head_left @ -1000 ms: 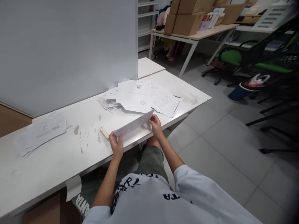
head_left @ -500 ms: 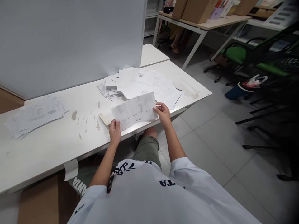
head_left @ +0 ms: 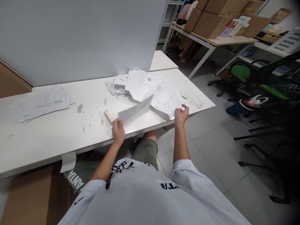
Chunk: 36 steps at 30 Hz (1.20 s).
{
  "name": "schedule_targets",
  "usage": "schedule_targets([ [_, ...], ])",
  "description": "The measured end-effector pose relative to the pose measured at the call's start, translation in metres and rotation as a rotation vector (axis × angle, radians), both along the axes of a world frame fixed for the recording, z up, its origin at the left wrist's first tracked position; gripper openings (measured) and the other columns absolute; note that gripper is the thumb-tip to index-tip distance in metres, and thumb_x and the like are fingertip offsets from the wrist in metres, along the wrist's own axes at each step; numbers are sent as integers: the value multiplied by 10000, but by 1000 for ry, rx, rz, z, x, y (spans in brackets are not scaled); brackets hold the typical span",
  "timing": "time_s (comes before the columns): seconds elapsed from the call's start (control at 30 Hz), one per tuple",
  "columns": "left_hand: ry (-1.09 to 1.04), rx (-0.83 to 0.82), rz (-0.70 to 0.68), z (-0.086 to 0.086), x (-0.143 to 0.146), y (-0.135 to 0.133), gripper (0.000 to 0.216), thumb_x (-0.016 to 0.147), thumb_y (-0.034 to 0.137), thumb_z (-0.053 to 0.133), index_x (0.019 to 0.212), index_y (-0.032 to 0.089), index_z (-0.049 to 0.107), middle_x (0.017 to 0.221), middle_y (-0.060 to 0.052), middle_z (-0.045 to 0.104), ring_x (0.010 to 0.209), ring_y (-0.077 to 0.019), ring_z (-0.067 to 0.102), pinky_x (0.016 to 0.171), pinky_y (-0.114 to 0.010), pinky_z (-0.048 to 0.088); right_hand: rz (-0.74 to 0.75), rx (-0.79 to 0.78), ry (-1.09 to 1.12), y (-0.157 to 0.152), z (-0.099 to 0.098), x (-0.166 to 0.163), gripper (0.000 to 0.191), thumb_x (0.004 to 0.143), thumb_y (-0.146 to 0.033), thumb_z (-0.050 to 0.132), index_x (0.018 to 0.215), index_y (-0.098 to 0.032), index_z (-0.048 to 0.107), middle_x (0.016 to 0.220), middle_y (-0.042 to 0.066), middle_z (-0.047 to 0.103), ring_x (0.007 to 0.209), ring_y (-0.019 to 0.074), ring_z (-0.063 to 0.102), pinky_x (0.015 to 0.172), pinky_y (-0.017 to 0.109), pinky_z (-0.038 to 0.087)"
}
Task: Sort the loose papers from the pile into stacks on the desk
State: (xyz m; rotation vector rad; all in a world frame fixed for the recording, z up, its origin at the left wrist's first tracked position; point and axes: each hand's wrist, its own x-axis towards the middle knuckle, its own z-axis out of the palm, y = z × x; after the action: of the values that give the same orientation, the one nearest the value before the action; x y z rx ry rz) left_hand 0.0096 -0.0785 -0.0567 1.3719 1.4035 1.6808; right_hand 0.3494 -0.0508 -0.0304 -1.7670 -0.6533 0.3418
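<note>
My left hand (head_left: 118, 131) pinches the lower left corner of a printed sheet of paper (head_left: 136, 112), which stands tilted above the desk with its right end free. Beside that hand, a small cream-coloured block (head_left: 109, 117) lies on the desk. At the right, my right hand (head_left: 181, 115) has its fingers closed at the edge of a printed sheet (head_left: 167, 100) on the loose paper pile. Part of that sheet's edge is hidden by the fingers. Envelopes and small papers (head_left: 119, 89) lie at the pile's left side.
Another paper stack (head_left: 47, 101) lies on the left of the white desk (head_left: 93, 137), below a grey partition (head_left: 82, 40). Cardboard boxes (head_left: 211, 25) stand on a table behind. Green chairs (head_left: 240, 72) and a blue bin (head_left: 237, 107) are to the right.
My right hand has let go of the sheet that both hands held and moved right to the pile's edge. The sheet now hangs from my left hand alone, turned more upright.
</note>
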Motion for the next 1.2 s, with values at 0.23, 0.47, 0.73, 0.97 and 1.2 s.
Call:
schedule_targets([
  [0.23,-30,24,67,-7,-1,-14,372,911,566,535,950,198,564,775,-19,583,707,-152,586,686,-265,477,197,121,-335,-33,-1,-71,645,880,-396,589,1441,-175,362,1547,201,330,1484,323,244,1205,526,236],
  [0.47,-11,-30,-63,-12,-6,-22,383,881,545,580,1054,203,569,870,-54,633,794,-183,623,740,-292,485,739,367,-25,-14,-17,-113,801,803,-637,625,1474,-312,333,1513,119,414,1421,297,405,1135,509,387],
  [0.73,88,-278,-69,16,-30,-66,242,857,436,590,811,198,592,649,19,570,625,-144,548,628,-251,448,584,400,64,-53,-5,-115,272,798,-412,682,997,-238,617,889,24,619,838,190,604,798,355,518],
  [0.97,-234,-526,-146,10,-53,-127,519,802,470,669,1208,170,549,901,-79,734,791,-214,701,750,-338,561,779,112,79,-82,-1,-137,414,796,-335,611,1195,-251,538,869,13,606,786,180,579,739,330,489],
  [1.2,-141,-571,-110,-1,-57,-105,746,819,373,658,1477,156,381,766,-15,708,596,-145,641,609,-277,539,826,-168,74,-24,-15,-126,494,684,-271,528,1177,-229,524,876,5,636,735,172,563,738,339,454],
])
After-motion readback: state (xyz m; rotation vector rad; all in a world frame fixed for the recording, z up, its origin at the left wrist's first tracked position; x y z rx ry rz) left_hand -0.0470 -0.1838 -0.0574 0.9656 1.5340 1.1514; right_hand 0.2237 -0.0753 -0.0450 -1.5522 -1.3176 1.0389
